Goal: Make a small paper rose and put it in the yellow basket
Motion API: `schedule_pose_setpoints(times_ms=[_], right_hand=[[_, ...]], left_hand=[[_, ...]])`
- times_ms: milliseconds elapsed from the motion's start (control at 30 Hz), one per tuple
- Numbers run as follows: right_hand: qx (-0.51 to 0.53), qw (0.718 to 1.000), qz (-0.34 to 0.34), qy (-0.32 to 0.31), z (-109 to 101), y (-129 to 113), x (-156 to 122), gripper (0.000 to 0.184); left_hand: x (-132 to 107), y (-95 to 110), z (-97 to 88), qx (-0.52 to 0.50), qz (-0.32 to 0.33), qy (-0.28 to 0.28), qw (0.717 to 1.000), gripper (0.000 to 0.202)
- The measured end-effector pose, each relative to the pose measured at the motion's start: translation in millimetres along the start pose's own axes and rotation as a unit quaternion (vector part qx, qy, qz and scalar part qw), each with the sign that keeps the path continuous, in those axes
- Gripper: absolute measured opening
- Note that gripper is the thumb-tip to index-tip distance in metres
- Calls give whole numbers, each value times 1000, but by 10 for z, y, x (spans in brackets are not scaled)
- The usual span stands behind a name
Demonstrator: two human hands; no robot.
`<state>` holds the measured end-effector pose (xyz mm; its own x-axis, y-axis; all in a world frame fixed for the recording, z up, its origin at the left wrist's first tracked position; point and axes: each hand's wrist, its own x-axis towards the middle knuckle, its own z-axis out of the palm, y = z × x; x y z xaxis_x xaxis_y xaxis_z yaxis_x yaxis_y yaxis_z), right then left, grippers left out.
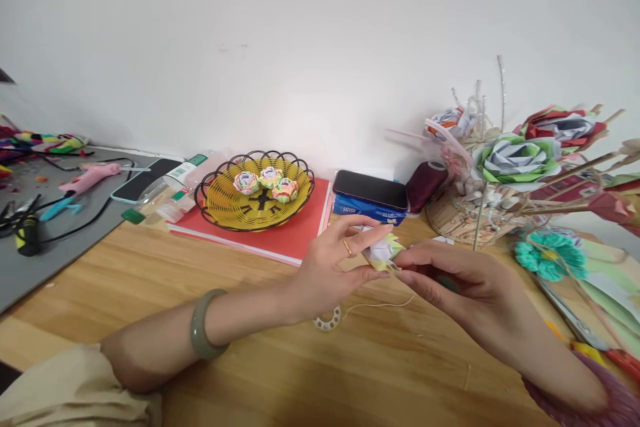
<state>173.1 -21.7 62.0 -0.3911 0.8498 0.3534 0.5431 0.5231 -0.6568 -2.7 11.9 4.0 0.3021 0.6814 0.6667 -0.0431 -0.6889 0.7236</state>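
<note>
Between the thumb and fingers of my left hand [330, 260] is a small folded paper flower [381, 252] in white and yellow-green. My right hand [460, 280] pinches the flower's right edge with thumb and forefinger, and the fingertips of both hands nearly meet there. A thin pale thread [385, 305] runs over the table from a white spool with holes [329, 320] up towards my right fingertips. Where the thread ends is hidden by the fingers.
A yellow basket [220, 203] with three small paper flowers [271, 177] stands on red paper [300, 240]. Behind my hands, a phone [370, 189] lies on a blue packet [350, 207]. Larger paper roses [517, 159], scissors [570, 313] and a teal crocheted flower [533, 257] are right; a pink glue gun [90, 178] is left.
</note>
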Motion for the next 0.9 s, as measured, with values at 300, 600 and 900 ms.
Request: schedule_pose_setpoints(times_ms=[300, 600, 900], right_hand=[[-26, 999, 14, -15, 3, 31, -1, 15], [-92, 994, 24, 55, 104, 23, -39, 13], [-95, 995, -3, 29, 128, 60, -28, 11]], left_hand=[[5, -20, -5, 35, -15, 1, 999, 48], [-20, 22, 19, 81, 3, 14, 997, 44], [-35, -15, 10, 134, 16, 17, 991, 40]])
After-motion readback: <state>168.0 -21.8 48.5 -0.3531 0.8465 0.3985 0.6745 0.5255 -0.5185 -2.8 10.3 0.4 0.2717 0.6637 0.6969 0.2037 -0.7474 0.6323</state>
